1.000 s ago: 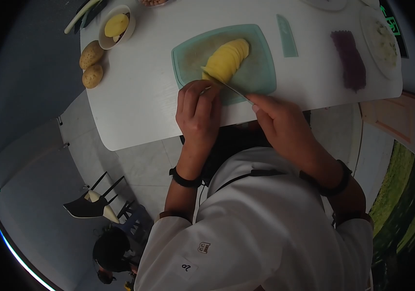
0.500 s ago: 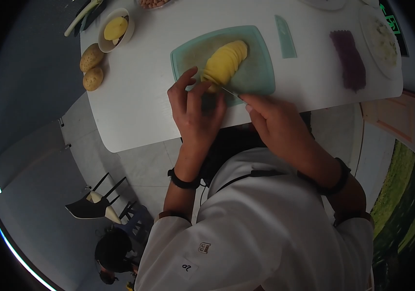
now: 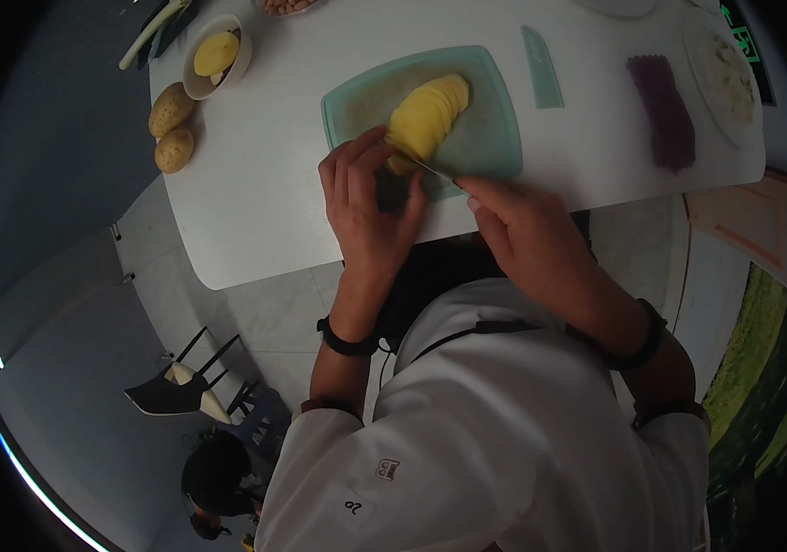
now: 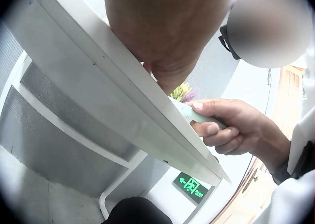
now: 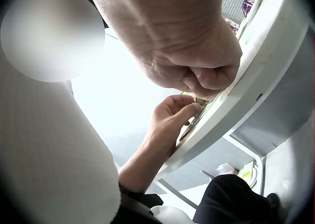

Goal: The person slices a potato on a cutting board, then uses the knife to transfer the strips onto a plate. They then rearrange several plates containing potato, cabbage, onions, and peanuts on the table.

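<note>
Yellow sliced potato (image 3: 428, 115) lies in an overlapping row on the green cutting board (image 3: 495, 138). My left hand (image 3: 364, 207) is at its near end, fingers bent over the slices and thumb on the near side. My right hand (image 3: 536, 241) grips a knife (image 3: 437, 172), its blade slanting against that near end. In the left wrist view, the right hand (image 4: 241, 128) is wrapped round the pale green handle (image 4: 199, 116). The right wrist view shows the left hand (image 5: 167, 123) with thumb and fingers close together; the right fist hides most of the potato.
Two unpeeled potatoes (image 3: 171, 109) and a bowl (image 3: 243, 57) holding a yellow piece are at the left. Right of the board lie a green blade-shaped piece (image 3: 543, 69), a purple item (image 3: 665, 115) and a plate of pale food (image 3: 729, 83). The table edge (image 3: 274, 274) is close to the body.
My left fingers spread and lifted off the near end, then came back down onto the slices with the thumb apart. The knife and right hand shifted slightly left.
</note>
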A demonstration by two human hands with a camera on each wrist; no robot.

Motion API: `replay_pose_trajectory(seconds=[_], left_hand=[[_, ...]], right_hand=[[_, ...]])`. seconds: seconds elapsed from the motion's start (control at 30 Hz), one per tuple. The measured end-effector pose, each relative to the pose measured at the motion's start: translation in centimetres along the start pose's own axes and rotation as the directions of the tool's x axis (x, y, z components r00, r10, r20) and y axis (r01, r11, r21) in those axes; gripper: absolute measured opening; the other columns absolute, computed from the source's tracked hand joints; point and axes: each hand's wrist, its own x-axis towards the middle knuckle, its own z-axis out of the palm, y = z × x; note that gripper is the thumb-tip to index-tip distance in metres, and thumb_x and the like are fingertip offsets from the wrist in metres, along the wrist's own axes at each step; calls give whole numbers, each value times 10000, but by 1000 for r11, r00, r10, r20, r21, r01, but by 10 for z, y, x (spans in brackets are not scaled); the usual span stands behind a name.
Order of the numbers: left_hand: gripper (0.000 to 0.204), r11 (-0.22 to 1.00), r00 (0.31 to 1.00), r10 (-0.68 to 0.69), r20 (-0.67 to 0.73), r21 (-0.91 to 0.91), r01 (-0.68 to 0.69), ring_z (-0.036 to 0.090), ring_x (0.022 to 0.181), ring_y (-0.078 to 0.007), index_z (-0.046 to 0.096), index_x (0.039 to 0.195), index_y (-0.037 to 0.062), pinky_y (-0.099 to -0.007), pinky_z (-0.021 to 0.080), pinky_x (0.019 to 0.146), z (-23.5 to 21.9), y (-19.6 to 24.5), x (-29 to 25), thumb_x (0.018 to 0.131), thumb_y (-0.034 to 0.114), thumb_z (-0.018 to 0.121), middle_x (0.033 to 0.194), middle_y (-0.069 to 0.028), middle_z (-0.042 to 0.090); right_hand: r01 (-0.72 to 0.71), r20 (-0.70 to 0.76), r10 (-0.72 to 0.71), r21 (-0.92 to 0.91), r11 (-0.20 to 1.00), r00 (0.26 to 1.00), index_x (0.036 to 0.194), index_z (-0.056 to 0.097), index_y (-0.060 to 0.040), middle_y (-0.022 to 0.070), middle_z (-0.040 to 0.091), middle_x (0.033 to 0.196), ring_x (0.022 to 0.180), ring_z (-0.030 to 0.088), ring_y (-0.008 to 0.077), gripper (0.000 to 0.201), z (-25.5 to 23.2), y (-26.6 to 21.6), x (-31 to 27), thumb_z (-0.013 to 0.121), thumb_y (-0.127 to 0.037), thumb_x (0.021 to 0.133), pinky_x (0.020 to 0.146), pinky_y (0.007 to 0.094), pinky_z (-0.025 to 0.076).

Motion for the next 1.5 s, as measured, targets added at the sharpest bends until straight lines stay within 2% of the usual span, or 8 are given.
replay_pose_trajectory(seconds=[0.27, 0.53, 0.87, 0.97, 1.07, 1.13, 1.33, 1.5], left_hand=[[446, 999, 999, 33, -24, 28, -32, 586, 1190, -366, 654, 1132, 62, -466, 522, 983, -1, 2, -1, 721, 6, 819, 1311, -105, 667], [391, 993, 999, 46, -3, 108, -46, 558, 1211, -403, 680, 1120, 60, -499, 517, 985, 0, 6, 0, 748, 47, 801, 1347, -140, 617], [376, 995, 1000, 23, 4, 98, -23, 542, 1220, -404, 685, 1115, 70, -503, 510, 984, -1, 5, -1, 755, 55, 792, 1354, -149, 595], [380, 994, 999, 37, -7, 100, -36, 543, 1219, -398, 677, 1108, 67, -503, 507, 977, -1, 6, -2, 747, 35, 791, 1354, -151, 593], [405, 996, 995, 40, -87, 80, -33, 563, 1189, -377, 669, 1101, 69, -482, 516, 946, 0, 7, -5, 726, 5, 809, 1313, -145, 602], [403, 996, 986, 60, -155, 78, -49, 596, 1122, -344, 673, 1069, 69, -438, 536, 864, 0, 6, -10, 709, -23, 828, 1231, -126, 624], [329, 985, 982, 138, -130, 119, -123, 643, 976, -311, 684, 985, 58, -395, 545, 739, 2, 7, -11, 711, -66, 816, 1088, -98, 656], [314, 982, 980, 151, -129, 131, -134, 652, 953, -286, 686, 957, 62, -385, 547, 782, 3, 7, -9, 710, -81, 818, 1051, -79, 687]], right_hand=[[3, -7, -3, -2, 1000, 1000, 1293, 651, -25, 247, 700, 929, 817, 719, 410, 286, 1, 1, 0, 587, -57, 1016, 721, 436, 561], [0, -1, 0, 1, 1000, 1000, 1286, 655, -29, 244, 695, 910, 800, 713, 411, 280, 0, 1, -1, 591, -63, 1015, 713, 438, 559], [25, -2, -25, -18, 1000, 1000, 1291, 654, -21, 243, 704, 953, 833, 719, 406, 287, -2, 1, -6, 590, -58, 1014, 730, 435, 564], [24, -16, -24, 9, 1000, 1000, 1212, 648, 2, 231, 713, 955, 842, 704, 429, 232, -4, -1, -8, 615, -71, 994, 716, 500, 573], [24, -10, -24, 17, 1000, 1000, 1216, 649, 0, 226, 717, 962, 840, 709, 421, 236, -6, -3, -9, 620, -61, 989, 709, 491, 578], [-3, -17, 3, 41, 999, 1000, 1293, 657, -7, 226, 721, 996, 825, 738, 357, 281, -6, -4, -9, 577, -64, 1029, 747, 404, 572], [39, 15, -39, -48, 998, 999, 1285, 641, -12, 220, 711, 1006, 858, 721, 396, 279, -3, -8, -5, 582, -45, 1014, 734, 443, 573], [40, 26, -38, -78, 996, 999, 1291, 634, -27, 212, 704, 990, 849, 707, 414, 296, -1, -7, -4, 592, -31, 999, 720, 469, 568]])
